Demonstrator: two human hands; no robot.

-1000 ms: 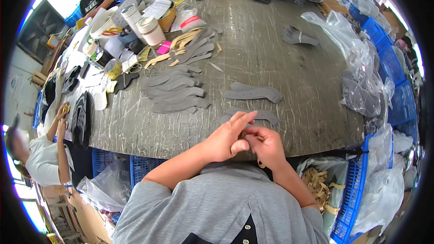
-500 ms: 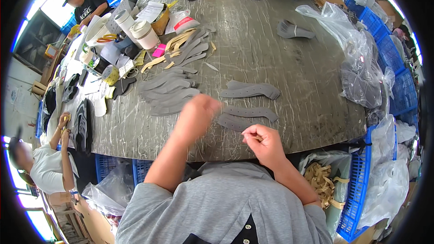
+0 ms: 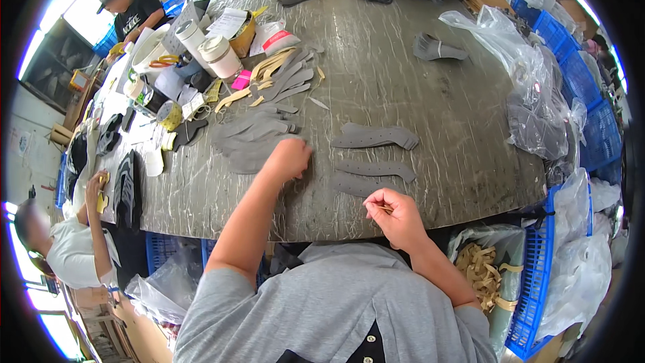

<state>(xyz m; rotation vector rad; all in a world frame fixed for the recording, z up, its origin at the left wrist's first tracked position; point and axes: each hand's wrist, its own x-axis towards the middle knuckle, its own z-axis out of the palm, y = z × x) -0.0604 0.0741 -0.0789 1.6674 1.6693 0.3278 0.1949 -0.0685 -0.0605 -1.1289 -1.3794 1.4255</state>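
My right hand (image 3: 398, 218) is closed near the table's front edge, pinching a thin brownish stick (image 3: 385, 208). Just beyond it lie curved grey strips with rows of small holes: a lower pair (image 3: 373, 169) and an upper pair (image 3: 376, 137), the pieces partly overlapping. My left hand (image 3: 291, 158) is at the right side of a heap of plain grey curved strips (image 3: 243, 144). Its fingers point down toward the tabletop and are smeared by motion, so what they hold, if anything, does not show.
Jars (image 3: 218, 56), papers and tools crowd the table's left side, beside beige and grey strips (image 3: 272, 64). A tied grey bundle (image 3: 439, 48) lies farther off. Plastic bags (image 3: 531, 87) and blue crates (image 3: 583, 81) line the right. Co-workers sit at the left and far side.
My left hand has moved a little left and down, away from the perforated strips and toward the grey heap. My right hand stays almost in place, still pinching the thin stick.
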